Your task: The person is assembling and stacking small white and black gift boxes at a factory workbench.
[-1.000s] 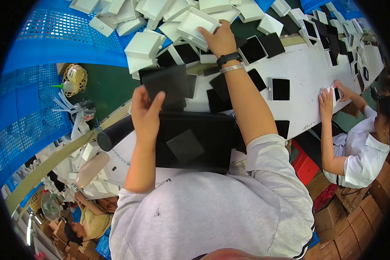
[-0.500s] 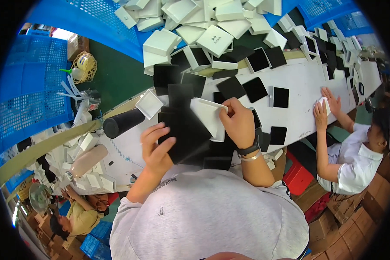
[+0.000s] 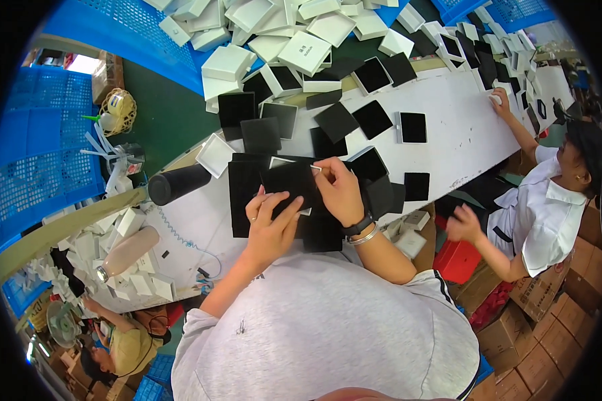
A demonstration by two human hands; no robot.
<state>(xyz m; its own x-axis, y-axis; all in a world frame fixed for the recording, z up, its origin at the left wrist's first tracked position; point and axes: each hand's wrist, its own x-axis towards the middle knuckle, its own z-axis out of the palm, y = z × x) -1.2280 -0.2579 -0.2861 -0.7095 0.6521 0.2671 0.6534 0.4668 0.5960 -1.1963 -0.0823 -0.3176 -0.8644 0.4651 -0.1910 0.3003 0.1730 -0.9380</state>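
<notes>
the right hand (image 3: 343,195) pinches a white box (image 3: 281,162) at twelve o'clock from the torso (image 3: 324,321), a black sheet (image 3: 289,184) lying over it; the left hand (image 3: 271,224) lays outstretched fingers across the sheet, grip impossible to tell. at two o'clock, a white tray (image 3: 399,128) holds a black lining (image 3: 413,127). the left forearm (image 3: 237,277) rises from seven.

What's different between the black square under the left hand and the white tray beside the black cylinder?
Colour: the black square is dark, while the white tray is pale.
Shape: the square looks flat; the tray has a raised rim.
Contact: the left hand has its fingers on the square; no hand touches the tray.
Both look roughly four-sided, with straight edges.
</notes>
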